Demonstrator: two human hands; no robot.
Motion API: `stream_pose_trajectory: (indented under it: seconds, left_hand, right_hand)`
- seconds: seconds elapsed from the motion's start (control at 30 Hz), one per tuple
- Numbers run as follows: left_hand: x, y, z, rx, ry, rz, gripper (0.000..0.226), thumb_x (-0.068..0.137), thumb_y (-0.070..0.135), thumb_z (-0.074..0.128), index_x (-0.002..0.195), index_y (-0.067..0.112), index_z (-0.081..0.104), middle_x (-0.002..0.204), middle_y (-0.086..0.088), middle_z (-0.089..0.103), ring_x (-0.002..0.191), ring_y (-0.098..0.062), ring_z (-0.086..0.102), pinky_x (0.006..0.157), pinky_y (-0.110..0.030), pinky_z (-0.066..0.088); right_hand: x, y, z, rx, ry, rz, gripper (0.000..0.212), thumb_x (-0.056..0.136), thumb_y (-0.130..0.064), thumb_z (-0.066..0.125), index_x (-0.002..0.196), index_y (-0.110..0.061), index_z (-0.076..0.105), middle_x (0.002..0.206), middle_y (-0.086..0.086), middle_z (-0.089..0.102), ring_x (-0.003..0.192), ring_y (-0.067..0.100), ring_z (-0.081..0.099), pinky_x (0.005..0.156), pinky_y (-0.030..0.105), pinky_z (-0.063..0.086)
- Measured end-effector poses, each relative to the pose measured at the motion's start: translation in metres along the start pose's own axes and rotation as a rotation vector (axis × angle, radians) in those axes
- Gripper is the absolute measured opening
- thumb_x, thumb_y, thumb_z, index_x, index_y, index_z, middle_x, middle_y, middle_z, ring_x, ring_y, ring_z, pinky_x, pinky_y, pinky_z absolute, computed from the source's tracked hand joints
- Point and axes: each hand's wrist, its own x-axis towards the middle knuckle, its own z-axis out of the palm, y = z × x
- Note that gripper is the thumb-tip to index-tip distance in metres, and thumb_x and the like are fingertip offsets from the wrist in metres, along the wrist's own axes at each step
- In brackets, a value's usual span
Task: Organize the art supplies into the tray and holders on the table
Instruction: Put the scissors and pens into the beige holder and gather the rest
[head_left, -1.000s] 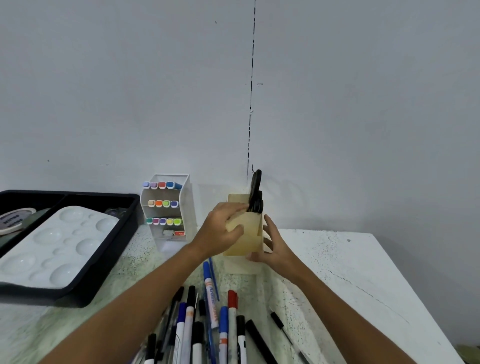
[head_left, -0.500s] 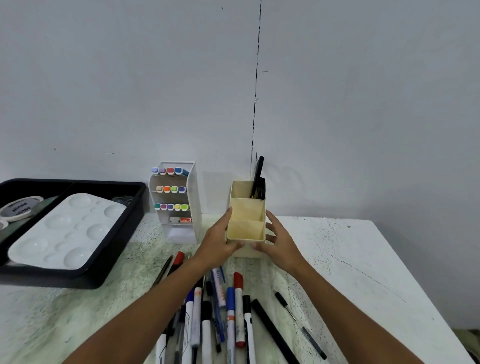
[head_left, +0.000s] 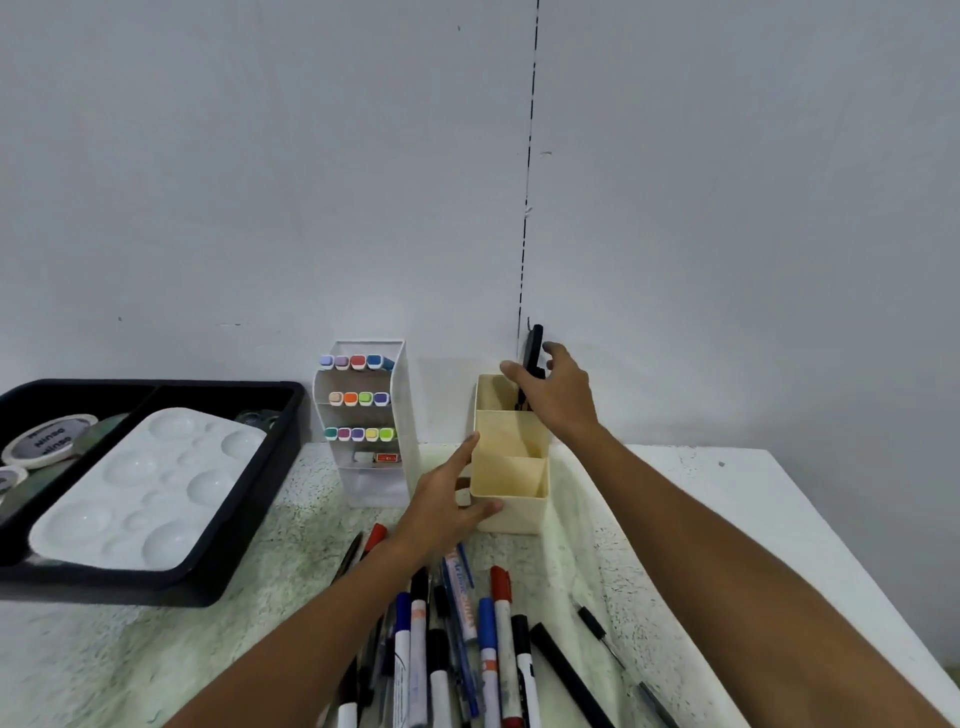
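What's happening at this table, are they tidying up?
Yes. The left hand steadies a cream pen holder standing on the table, while the right hand grips black pens in its back compartment. Loose markers lie waiting in front. A black tray holds a white paint palette.

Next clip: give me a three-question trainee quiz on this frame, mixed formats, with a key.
1. True or false: the cream pen holder stands upright on the table.
2. Which hand touches the black items in the holder's rear compartment? A) left B) right
3. Fill in: the white paint palette lies in the black ____.

Key: 1 true. 2 B: the right hand reaches them, while the left hand steadies the holder's front. 3 tray.
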Motion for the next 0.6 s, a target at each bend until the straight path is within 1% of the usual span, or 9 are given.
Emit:
stream_pose_trajectory:
  seconds: [0.07, 0.13, 0.2, 0.23, 0.3, 0.37, 0.43, 0.53, 0.6]
  left_hand:
    - [0.0, -0.001, -0.001, 0.006, 0.004, -0.004, 0.092, 0.08, 0.032, 0.078, 0.152, 0.029, 0.022, 0.139, 0.003, 0.05, 0.12, -0.014, 0.055, 0.1, -0.041, 0.049]
    - [0.001, -0.002, -0.002, 0.016, 0.004, -0.006, 0.092, 0.078, 0.036, 0.078, 0.152, 0.03, 0.022, 0.14, 0.002, 0.05, 0.119, -0.014, 0.056, 0.1, -0.042, 0.05]
    - [0.002, -0.003, -0.002, 0.015, 0.004, -0.012, 0.092, 0.078, 0.037, 0.079, 0.152, 0.032, 0.023, 0.139, 0.001, 0.051, 0.117, -0.014, 0.057, 0.099, -0.043, 0.05]
    - [0.001, -0.003, -0.002, 0.016, 0.007, -0.017, 0.092, 0.078, 0.037, 0.079, 0.151, 0.032, 0.024, 0.139, 0.001, 0.051, 0.117, -0.014, 0.057, 0.099, -0.043, 0.05]
    - [0.001, -0.002, -0.002, 0.015, 0.008, -0.024, 0.092, 0.078, 0.035, 0.079, 0.152, 0.032, 0.025, 0.139, 0.0, 0.051, 0.117, -0.014, 0.056, 0.099, -0.044, 0.05]
    - [0.0, -0.002, -0.002, 0.01, 0.008, -0.027, 0.092, 0.078, 0.035, 0.079, 0.152, 0.031, 0.025, 0.138, 0.0, 0.051, 0.117, -0.015, 0.056, 0.098, -0.045, 0.051]
    - [0.0, -0.002, -0.002, 0.015, 0.01, -0.03, 0.093, 0.077, 0.037, 0.079, 0.152, 0.032, 0.025, 0.138, 0.0, 0.052, 0.118, -0.015, 0.057, 0.099, -0.045, 0.05]
    - [0.0, -0.003, -0.001, 0.028, 0.014, -0.039, 0.094, 0.076, 0.042, 0.079, 0.152, 0.034, 0.024, 0.137, -0.001, 0.053, 0.118, -0.016, 0.056, 0.099, -0.046, 0.05]
    - [-0.001, -0.003, -0.001, 0.028, 0.013, -0.041, 0.094, 0.076, 0.043, 0.078, 0.152, 0.034, 0.024, 0.136, -0.001, 0.053, 0.117, -0.015, 0.057, 0.098, -0.046, 0.051]
  right_hand:
    - [0.008, -0.003, 0.007, -0.074, 0.012, 0.022, 0.07, 0.081, -0.053, 0.067, 0.134, -0.013, 0.048, 0.129, 0.007, 0.059, 0.116, 0.028, 0.056, 0.094, 0.043, 0.049]
    - [0.012, -0.001, 0.012, -0.136, 0.036, 0.03, 0.053, 0.083, -0.041, 0.066, 0.124, -0.01, 0.055, 0.116, 0.006, 0.063, 0.102, 0.028, 0.061, 0.081, 0.035, 0.049]
    - [0.013, 0.002, 0.014, -0.156, 0.055, 0.026, 0.03, 0.084, -0.025, 0.063, 0.109, -0.009, 0.058, 0.1, 0.006, 0.064, 0.087, 0.027, 0.06, 0.067, 0.03, 0.043]
    - [0.014, 0.004, 0.014, -0.153, 0.061, 0.028, 0.02, 0.083, -0.02, 0.061, 0.1, -0.01, 0.057, 0.092, 0.006, 0.062, 0.081, 0.027, 0.059, 0.062, 0.028, 0.04]
    - [0.014, 0.005, 0.012, -0.151, 0.06, 0.03, 0.012, 0.081, -0.016, 0.059, 0.09, -0.011, 0.052, 0.083, 0.004, 0.057, 0.074, 0.026, 0.055, 0.054, 0.027, 0.036]
    - [0.015, 0.006, 0.012, -0.151, 0.055, 0.031, 0.012, 0.081, -0.017, 0.06, 0.089, -0.012, 0.052, 0.081, 0.003, 0.057, 0.072, 0.025, 0.054, 0.054, 0.027, 0.036]
    - [0.015, 0.006, 0.011, -0.141, 0.049, 0.036, 0.015, 0.081, -0.018, 0.06, 0.093, -0.012, 0.054, 0.083, 0.003, 0.058, 0.074, 0.025, 0.056, 0.058, 0.028, 0.039]
    - [0.013, 0.008, 0.01, -0.126, 0.032, 0.053, 0.027, 0.081, -0.023, 0.062, 0.106, -0.012, 0.055, 0.093, 0.004, 0.063, 0.081, 0.026, 0.06, 0.065, 0.032, 0.045]
    - [0.011, 0.009, 0.009, -0.105, 0.019, 0.059, 0.042, 0.082, -0.029, 0.064, 0.119, -0.013, 0.053, 0.105, 0.005, 0.065, 0.089, 0.026, 0.061, 0.074, 0.036, 0.05]
